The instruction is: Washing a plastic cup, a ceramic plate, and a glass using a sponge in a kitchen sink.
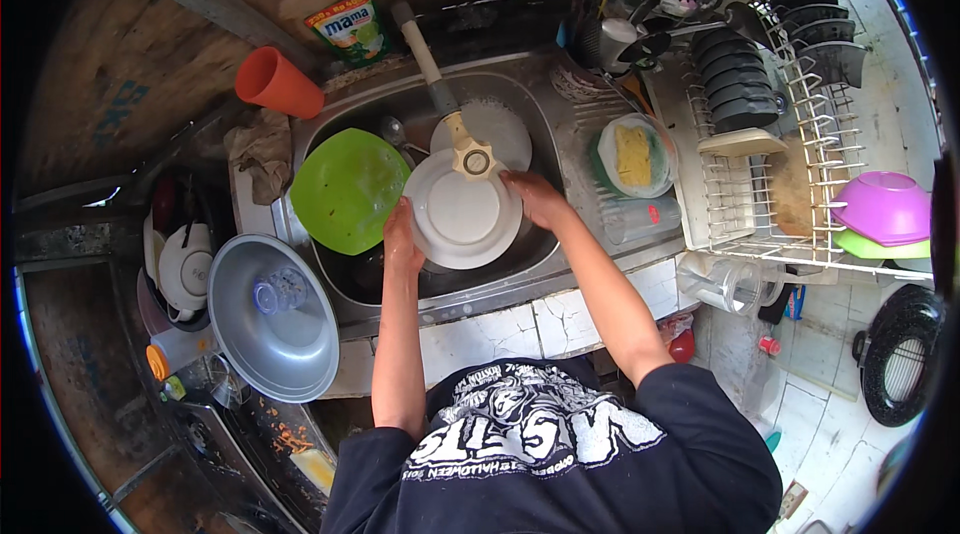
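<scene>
Between my two hands is a white plate [458,212], held by its rim over the metal sink [345,286]. My left hand [402,239] grips the left edge, and my right hand [533,198] grips the upper right edge. The beige tap [474,156] reaches over the plate's far side and hides part of it. Behind the tap, another pale plate [500,129] lies in the sink. A green square-shaped plate [348,192] with wet specks rests at the sink's left, close to my left hand. Some metal cutlery [395,131] lies beside it.
A bowl with a yellow sponge [633,156] and a clear cup [640,221] sit on the drainboard. The dish rack [720,196] stands right, with a purple bowl [885,208]. At left are a grey basin [270,334] and an orange cup [278,82]. A soap pouch [349,32] stands behind.
</scene>
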`<control>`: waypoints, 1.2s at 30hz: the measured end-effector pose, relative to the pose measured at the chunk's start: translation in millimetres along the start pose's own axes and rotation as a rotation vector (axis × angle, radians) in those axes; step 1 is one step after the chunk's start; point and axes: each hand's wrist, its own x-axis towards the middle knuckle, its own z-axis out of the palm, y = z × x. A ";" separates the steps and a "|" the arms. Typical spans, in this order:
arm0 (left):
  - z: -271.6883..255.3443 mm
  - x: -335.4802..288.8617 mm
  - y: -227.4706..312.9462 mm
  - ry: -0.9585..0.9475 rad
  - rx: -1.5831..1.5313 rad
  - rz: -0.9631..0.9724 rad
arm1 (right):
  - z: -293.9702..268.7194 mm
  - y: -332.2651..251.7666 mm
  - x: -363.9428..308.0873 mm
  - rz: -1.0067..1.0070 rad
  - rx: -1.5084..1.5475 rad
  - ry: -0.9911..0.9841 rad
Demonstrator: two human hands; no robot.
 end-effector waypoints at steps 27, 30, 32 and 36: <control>106.3 18.8 -11.9 -0.289 0.065 -0.681 | 48.1 9.5 -137.4 -0.838 -0.952 0.763; 91.8 28.8 -6.5 -0.378 0.053 -0.656 | 52.8 12.0 -142.4 -0.895 -1.072 0.617; 88.1 30.1 -3.6 -0.399 0.090 -0.605 | 61.2 11.5 -141.6 -1.065 -1.150 0.485; 97.8 25.5 2.8 -0.436 0.152 -0.590 | 43.4 15.4 -132.1 -1.155 -1.344 0.398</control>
